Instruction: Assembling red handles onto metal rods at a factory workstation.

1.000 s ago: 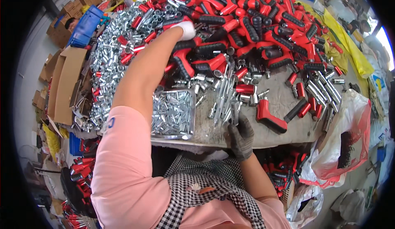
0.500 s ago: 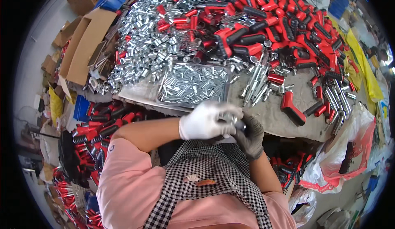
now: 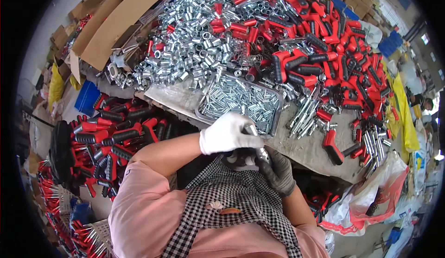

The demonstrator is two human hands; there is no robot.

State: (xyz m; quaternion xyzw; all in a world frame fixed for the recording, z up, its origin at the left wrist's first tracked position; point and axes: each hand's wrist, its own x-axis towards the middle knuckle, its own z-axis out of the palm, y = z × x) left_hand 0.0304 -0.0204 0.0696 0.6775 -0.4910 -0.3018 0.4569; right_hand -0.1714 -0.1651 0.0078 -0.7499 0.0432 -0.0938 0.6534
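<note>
My left hand [image 3: 228, 135], in a white glove, is closed on a short silver metal sleeve [image 3: 251, 130] at its fingertips. Just below and to the right, my right hand [image 3: 279, 173] in a dark grey glove grips a shiny metal fitting [image 3: 263, 155], its lower part hidden by the fingers. The two hands almost meet in front of the checked apron. Under them sits a dark, rounded object with a pale rim [image 3: 244, 164], whose kind I cannot make out. Just beyond my left hand lies a clear tray [image 3: 278, 119] full of small silver pins [image 3: 241, 99].
A heap of silver metal sleeves [image 3: 194, 49] covers the table's far left. Red-and-black pistol-shaped handles [image 3: 320, 54] pile up at the right, with more handles [image 3: 113, 140] below the left edge. Metal rods [image 3: 304, 119] lie right of the tray. A plastic bag [image 3: 371, 202] hangs at the right.
The view has shifted, so the table appears tilted. My left hand has lifted slightly off my right hand, and a sleeve now shows in its fingers apart from the fitting.
</note>
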